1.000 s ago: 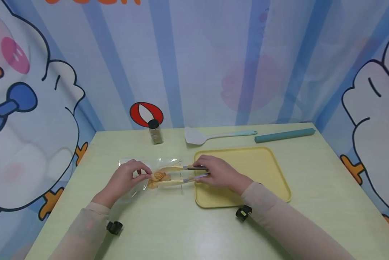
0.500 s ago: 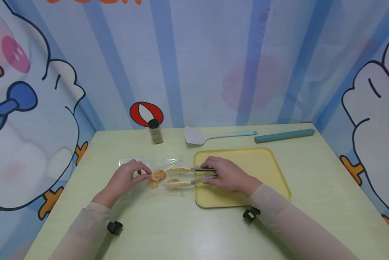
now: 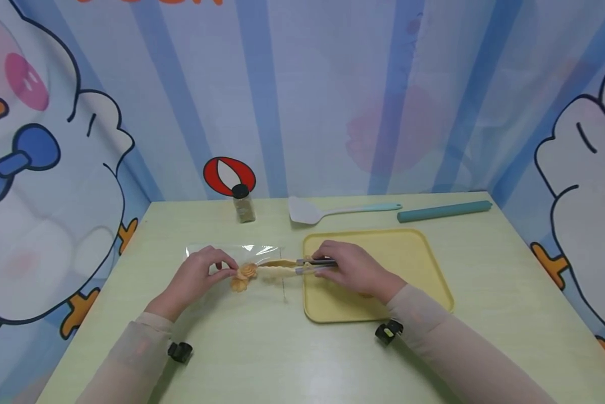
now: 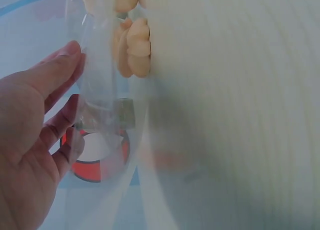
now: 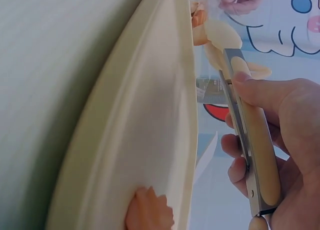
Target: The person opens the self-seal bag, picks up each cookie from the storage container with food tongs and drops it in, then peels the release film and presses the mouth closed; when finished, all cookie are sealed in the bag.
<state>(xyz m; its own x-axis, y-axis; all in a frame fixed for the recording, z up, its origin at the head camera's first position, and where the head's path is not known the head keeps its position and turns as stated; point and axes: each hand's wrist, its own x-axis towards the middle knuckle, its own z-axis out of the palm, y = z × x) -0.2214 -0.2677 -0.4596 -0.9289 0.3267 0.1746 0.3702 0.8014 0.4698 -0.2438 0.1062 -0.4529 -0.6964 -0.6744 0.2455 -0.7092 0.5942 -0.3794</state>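
My left hand (image 3: 206,268) pinches a clear plastic bag (image 4: 97,65) at its open end, thumb against fingertips. Inside it, close by those fingers, lie several golden swirl cookies (image 3: 239,284); the left wrist view shows a ridged cookie (image 4: 135,47) just beyond the fingertips. Pale-tipped tongs (image 5: 255,150) are gripped by my right hand (image 3: 353,266), thumb on one arm and fingers round the other. Their tips (image 3: 277,268) reach left over the bag, nearly together beside the cookies. I cannot tell whether they hold a cookie.
A yellow tray (image 3: 408,252) lies under my right hand, with a cookie (image 5: 150,210) on it. Along the back edge are a black-capped jar (image 3: 244,207), a white spatula (image 3: 305,212) and a teal rod (image 3: 444,211).
My right hand has drawn the tongs back to the right, away from the cookies, and their arms have come closer together. The left hand has kept its place at the bag.
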